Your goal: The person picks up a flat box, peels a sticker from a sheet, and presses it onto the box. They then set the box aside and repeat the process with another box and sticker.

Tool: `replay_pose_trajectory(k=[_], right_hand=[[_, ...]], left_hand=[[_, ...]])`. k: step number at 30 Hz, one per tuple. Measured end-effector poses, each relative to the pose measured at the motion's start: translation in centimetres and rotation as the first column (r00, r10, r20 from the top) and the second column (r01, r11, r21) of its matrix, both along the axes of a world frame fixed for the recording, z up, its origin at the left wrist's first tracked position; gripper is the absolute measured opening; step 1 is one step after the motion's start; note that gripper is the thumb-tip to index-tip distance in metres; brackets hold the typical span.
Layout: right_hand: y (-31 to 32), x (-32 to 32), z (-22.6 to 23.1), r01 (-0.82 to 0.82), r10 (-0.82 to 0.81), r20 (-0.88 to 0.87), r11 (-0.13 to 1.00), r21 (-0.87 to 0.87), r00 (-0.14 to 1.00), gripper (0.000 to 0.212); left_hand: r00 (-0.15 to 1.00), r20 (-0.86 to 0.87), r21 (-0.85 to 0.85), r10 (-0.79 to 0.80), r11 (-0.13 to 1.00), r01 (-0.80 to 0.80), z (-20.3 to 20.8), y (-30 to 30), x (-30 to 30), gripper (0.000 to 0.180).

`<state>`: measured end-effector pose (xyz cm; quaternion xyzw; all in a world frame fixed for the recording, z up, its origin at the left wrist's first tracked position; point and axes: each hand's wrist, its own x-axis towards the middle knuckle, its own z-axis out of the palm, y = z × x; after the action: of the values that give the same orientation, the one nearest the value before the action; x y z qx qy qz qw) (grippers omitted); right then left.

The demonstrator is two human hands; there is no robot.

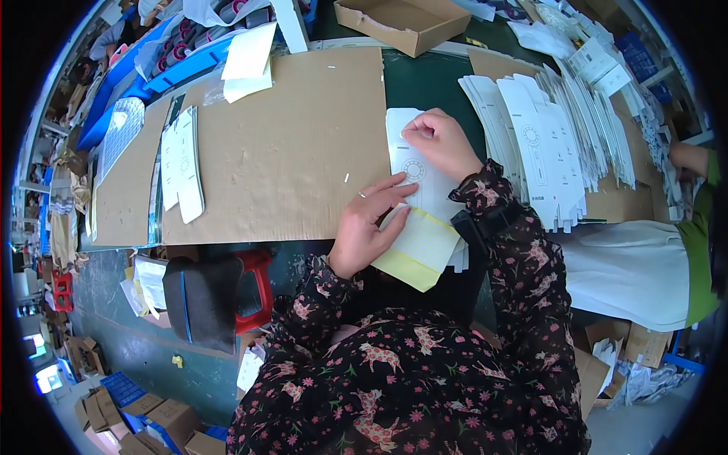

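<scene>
A flat white carton blank (436,193) with a printed ring lies in front of me, reaching the table's near edge. My left hand (368,227) has its fingertips stretched onto the blank beside the ring. Its thumb is against the upper corner of a yellow-backed sheet of labels (417,250), which lies over the blank's near end and sticks out toward my lap. At the blank's far end, my right hand (444,140) is closed in a pinch, fingertips close to the surface. What it pinches, if anything, is too small to tell.
A fanned stack of white carton blanks (542,144) lies to the right. Further left are a smaller pile of blanks (182,163) and yellowish sheets (249,64). An open cardboard tray (406,23) stands at the back. A person in green (698,235) is close on the right; a red stool (254,288) stands below left.
</scene>
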<state>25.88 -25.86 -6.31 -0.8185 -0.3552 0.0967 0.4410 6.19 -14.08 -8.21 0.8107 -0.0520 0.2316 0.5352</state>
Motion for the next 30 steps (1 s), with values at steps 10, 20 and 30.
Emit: replay_pose_trajectory(k=[10, 20, 30], right_hand=[[0.2, 1.1, -1.7, 0.001, -0.001, 0.008, 0.999, -0.038, 1.0, 0.017], [2.1, 1.2, -2.7, 0.03, -0.023, 0.21, 0.999, -0.032, 0.978, 0.013], [1.1, 2.4, -3.7, 0.062, -0.042, -0.158, 0.99, 0.125, 0.987, 0.021]], left_hand=[[1.0, -0.004, 0.034, -0.01, 0.999, 0.01, -0.1, 0.2, 0.1, 0.012], [0.997, -0.018, 0.024, 0.081, 0.996, -0.081, 0.1, 0.4, -0.7, 0.032], [0.998, -0.065, -0.044, 0.012, 0.999, -0.015, 0.2, -0.1, -1.2, 0.034]])
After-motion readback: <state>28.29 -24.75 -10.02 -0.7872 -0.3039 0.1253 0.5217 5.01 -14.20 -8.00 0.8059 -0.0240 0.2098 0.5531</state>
